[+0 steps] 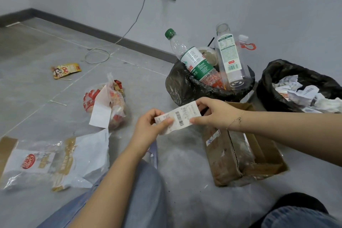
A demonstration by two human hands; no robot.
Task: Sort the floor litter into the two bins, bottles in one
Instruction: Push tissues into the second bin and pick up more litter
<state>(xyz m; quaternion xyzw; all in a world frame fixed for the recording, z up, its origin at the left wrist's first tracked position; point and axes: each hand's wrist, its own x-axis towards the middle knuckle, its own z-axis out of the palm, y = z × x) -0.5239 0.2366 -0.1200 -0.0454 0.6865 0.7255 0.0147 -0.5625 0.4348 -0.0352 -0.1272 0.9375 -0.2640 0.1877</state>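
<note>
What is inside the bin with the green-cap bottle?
The left bin holds the green-cap bottle, a clear white-label bottle, a cup lid and a white-capped bottle behind. Anything deeper is hidden by the bottles and black liner.

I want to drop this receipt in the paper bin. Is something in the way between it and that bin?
Nothing visible blocks it. Both hands, left and right, pinch the receipt in the air. The paper bin is open on top. The cardboard box lies low on the floor below the path.
</note>
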